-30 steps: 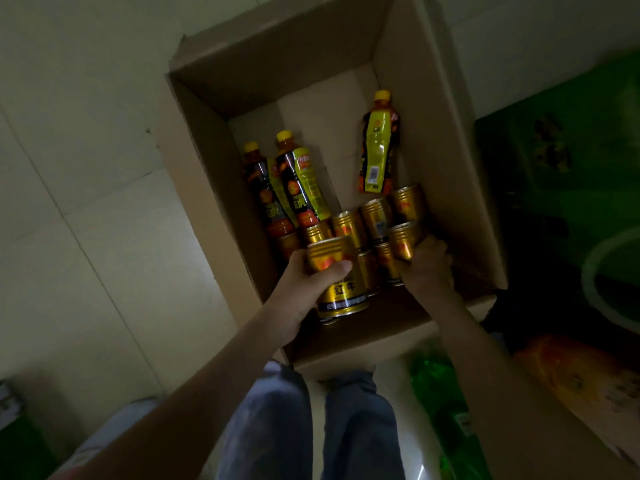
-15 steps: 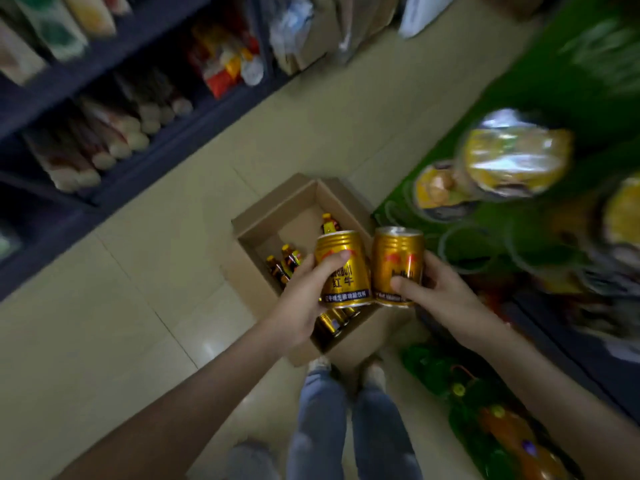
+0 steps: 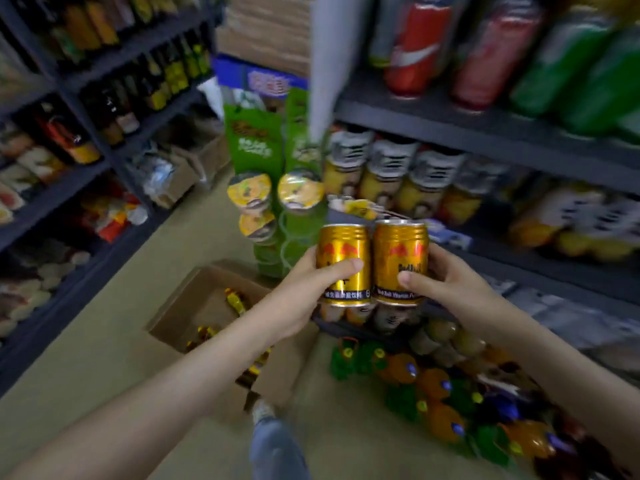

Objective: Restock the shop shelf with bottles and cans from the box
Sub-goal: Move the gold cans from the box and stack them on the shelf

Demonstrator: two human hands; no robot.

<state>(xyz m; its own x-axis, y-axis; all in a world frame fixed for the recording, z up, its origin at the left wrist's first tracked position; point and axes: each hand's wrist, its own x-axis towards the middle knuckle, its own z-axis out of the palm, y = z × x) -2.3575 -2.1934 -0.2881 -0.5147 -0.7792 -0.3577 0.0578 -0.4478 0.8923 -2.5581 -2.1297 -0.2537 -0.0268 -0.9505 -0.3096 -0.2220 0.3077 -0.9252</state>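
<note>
Gold left can [image 3: 343,261] gripped in left hand [image 3: 308,289], thumb across its front; right can [image 3: 400,258] gripped the same way in right hand [image 3: 450,284]. Both upright, sides touching, held in the air. Open cardboard box [image 3: 187,299] on floor behind the left forearm, bottles inside; shelf [image 3: 450,126] of drinks beyond, right.

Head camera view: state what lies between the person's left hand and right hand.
Two upright gold metal drink cans, side by side, shown in the head view: the left hand grips the left can, the right hand grips the right can.
</note>
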